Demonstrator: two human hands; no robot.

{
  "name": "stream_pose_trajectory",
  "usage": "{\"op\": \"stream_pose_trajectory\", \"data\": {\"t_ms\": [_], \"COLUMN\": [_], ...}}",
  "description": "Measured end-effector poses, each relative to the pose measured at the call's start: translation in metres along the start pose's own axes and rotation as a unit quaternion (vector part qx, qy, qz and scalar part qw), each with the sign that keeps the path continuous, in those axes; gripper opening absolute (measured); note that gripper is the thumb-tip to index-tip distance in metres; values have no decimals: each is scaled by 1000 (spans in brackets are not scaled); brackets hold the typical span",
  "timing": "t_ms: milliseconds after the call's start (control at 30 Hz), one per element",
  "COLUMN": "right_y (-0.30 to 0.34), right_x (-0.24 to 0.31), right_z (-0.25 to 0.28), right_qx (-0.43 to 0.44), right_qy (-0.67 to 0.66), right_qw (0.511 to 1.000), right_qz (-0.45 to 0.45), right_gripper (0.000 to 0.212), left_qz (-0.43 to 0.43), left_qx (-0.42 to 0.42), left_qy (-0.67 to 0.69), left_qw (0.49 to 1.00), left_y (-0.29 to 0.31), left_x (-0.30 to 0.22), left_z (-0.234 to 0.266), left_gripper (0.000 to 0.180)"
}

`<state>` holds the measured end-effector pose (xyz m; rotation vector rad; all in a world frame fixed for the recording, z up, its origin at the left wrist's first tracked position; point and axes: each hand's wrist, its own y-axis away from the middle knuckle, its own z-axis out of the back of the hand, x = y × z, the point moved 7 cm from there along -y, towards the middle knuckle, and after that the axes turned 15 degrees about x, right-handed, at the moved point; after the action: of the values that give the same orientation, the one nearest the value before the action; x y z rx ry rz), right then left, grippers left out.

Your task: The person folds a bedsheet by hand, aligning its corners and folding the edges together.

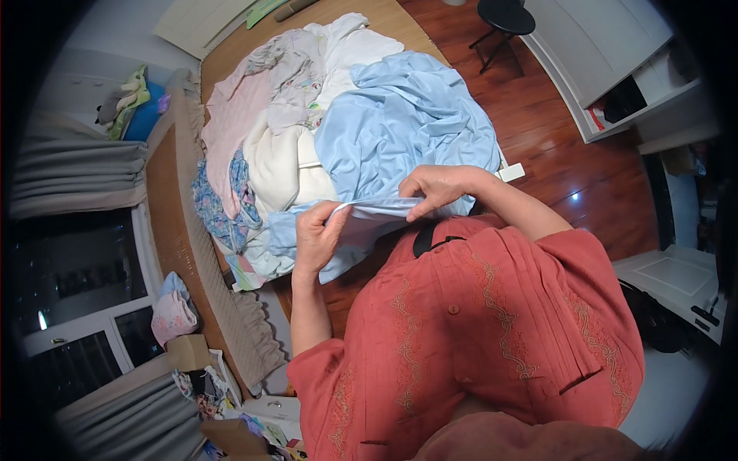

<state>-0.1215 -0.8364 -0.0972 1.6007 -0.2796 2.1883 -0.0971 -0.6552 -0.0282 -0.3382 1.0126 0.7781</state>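
Note:
A large light blue sheet (pixel 392 123) lies crumpled over the near right side of the bed, with its near edge raised in front of me. My left hand (pixel 317 230) pinches that edge between thumb and fingers. Farther right along the same edge, my right hand (pixel 434 190) grips it too, and the strip between them is drawn fairly straight. Below the edge, part of the sheet hangs down near my waist. Beside it on the bed are a folded cream blanket (pixel 277 165) and a blue floral cloth (pixel 219 200).
Pink bedding (pixel 237 115) and white bedding (pixel 357 50) are heaped at the far side. A black stool (pixel 507 17) stands on the wooden floor (pixel 550 142), near a white cabinet (pixel 600 46). A white box-like object (pixel 510 172) sits by the bed's right edge. Windows and grey curtains (pixel 77 169) line the left.

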Motion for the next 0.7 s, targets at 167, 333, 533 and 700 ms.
{"op": "stream_pose_trajectory", "data": {"t_ms": [167, 333, 533, 700], "right_y": [8, 13, 41, 56], "right_x": [-16, -42, -109, -119], "right_z": [4, -8, -9, -5], "right_qx": [20, 43, 21, -26], "right_qy": [11, 6, 77, 79], "right_qw": [1000, 999, 984, 981], "right_qz": [-9, -25, -162, -174], "right_gripper": [33, 37, 34, 24], "left_qz": [-13, -3, -38, -50], "left_qx": [-87, -220, -392, -428], "left_qy": [-1, 45, 104, 159], "left_qw": [996, 975, 913, 888], "left_y": [16, 49, 81, 93], "left_x": [-8, 11, 12, 37], "left_z": [28, 64, 100, 111], "left_gripper": [11, 12, 25, 28]}}
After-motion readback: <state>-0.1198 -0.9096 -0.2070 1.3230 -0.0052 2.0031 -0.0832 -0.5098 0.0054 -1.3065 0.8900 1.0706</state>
